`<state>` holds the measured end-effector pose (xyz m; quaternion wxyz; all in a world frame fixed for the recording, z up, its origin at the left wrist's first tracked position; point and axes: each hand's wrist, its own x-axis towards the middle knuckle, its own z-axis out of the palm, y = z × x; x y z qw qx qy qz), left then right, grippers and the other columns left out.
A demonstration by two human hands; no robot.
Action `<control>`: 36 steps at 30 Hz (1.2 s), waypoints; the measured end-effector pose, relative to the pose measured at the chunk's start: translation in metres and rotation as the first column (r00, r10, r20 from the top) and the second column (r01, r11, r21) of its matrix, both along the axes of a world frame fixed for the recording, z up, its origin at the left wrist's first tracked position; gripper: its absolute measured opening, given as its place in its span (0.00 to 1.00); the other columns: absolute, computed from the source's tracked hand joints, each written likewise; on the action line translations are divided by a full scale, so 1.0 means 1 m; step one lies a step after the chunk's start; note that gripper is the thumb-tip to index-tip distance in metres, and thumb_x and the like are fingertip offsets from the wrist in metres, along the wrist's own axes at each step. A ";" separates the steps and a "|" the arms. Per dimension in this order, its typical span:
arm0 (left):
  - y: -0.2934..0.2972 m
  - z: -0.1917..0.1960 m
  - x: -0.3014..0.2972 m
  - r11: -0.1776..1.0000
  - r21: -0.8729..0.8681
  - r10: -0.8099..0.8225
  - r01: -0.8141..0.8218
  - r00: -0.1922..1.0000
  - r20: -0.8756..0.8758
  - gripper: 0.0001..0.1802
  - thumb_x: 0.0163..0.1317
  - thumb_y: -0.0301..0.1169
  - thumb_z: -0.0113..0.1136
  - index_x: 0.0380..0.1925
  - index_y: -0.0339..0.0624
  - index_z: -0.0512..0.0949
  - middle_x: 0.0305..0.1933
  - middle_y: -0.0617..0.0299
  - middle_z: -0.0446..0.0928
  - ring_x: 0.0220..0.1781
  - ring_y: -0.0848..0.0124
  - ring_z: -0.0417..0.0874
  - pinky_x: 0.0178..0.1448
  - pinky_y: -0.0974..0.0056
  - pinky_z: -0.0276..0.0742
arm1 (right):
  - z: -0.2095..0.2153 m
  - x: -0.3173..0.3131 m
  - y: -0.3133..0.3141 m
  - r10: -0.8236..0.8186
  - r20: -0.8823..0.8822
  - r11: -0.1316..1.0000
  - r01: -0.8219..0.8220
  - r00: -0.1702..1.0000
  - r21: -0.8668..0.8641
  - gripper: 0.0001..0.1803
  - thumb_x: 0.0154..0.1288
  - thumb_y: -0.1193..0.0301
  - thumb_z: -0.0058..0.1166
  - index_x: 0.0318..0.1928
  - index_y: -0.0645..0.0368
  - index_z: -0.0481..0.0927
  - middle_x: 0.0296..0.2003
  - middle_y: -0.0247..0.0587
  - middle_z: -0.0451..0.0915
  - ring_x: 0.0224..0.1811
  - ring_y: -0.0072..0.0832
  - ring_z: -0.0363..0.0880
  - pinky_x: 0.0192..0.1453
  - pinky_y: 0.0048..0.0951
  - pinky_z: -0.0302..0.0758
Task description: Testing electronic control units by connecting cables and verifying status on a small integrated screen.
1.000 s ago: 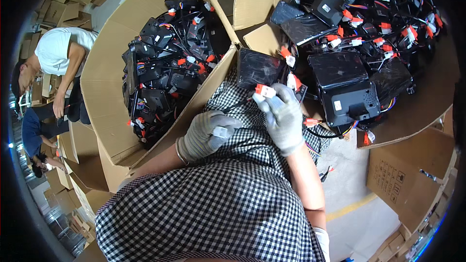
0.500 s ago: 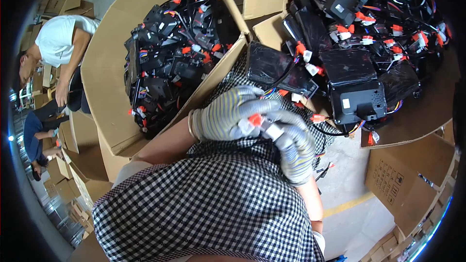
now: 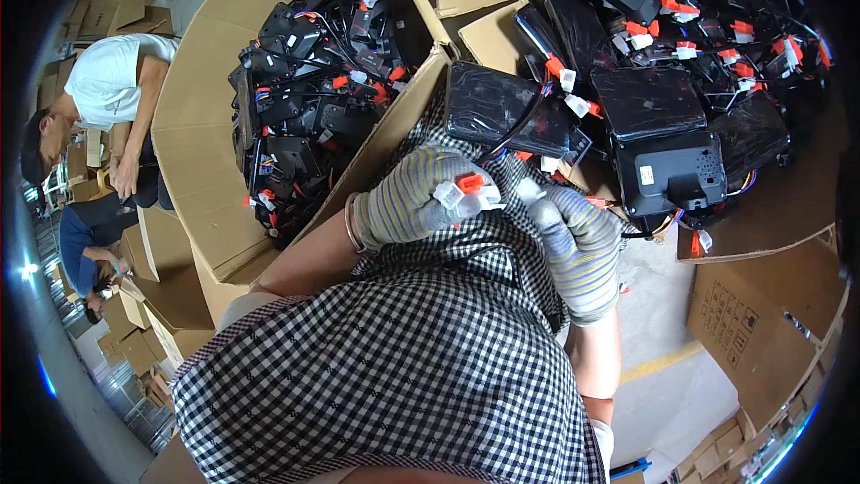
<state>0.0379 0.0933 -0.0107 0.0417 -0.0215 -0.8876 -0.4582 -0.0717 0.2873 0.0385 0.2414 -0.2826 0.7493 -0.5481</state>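
One red-and-white connector (image 3: 469,184), pinched in left hand (image 3: 408,195), beside the right edge of the left carton (image 3: 202,125); long axis roughly crosswise, toward right hand (image 3: 578,251), apart, fingers curled, contents uncertain.

apron (image 3: 385,367): showing black-and-white check | gloves (image 3: 408,202) over apron: bearing grey-and-yellow stripes | connectors (image 3: 469,184) over apron: showing red and white | device (image 3: 667,181) right of apron: showing black | carton (image 3: 202,116) left of apron: showing tan
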 end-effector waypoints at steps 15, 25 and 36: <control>-0.003 0.022 0.010 0.936 0.301 -0.276 0.184 0.913 0.300 0.07 0.61 0.30 0.50 0.27 0.41 0.74 0.16 0.61 0.69 0.19 0.68 0.73 0.21 0.62 0.66 | -0.016 0.000 -0.010 0.665 -0.554 0.743 -0.520 0.501 0.421 0.10 0.62 0.64 0.45 0.28 0.55 0.73 0.17 0.39 0.71 0.14 0.34 0.72 0.16 0.37 0.66; -0.010 0.011 0.055 0.910 0.403 -0.150 -0.097 0.829 0.538 0.18 0.65 0.45 0.52 0.33 0.39 0.76 0.26 0.64 0.75 0.27 0.73 0.74 0.33 0.67 0.71 | -0.042 0.027 -0.017 0.520 -0.582 0.839 -0.500 0.625 0.212 0.06 0.60 0.63 0.48 0.30 0.49 0.74 0.16 0.33 0.66 0.15 0.30 0.72 0.13 0.33 0.65; -0.004 0.018 0.034 0.971 0.238 -0.109 0.039 0.951 0.290 0.16 0.51 0.38 0.68 0.35 0.42 0.77 0.26 0.63 0.75 0.27 0.69 0.76 0.35 0.66 0.73 | -0.028 0.026 -0.014 0.429 -0.591 0.902 -0.356 0.683 0.243 0.06 0.58 0.64 0.48 0.29 0.51 0.74 0.16 0.32 0.69 0.16 0.31 0.73 0.17 0.34 0.68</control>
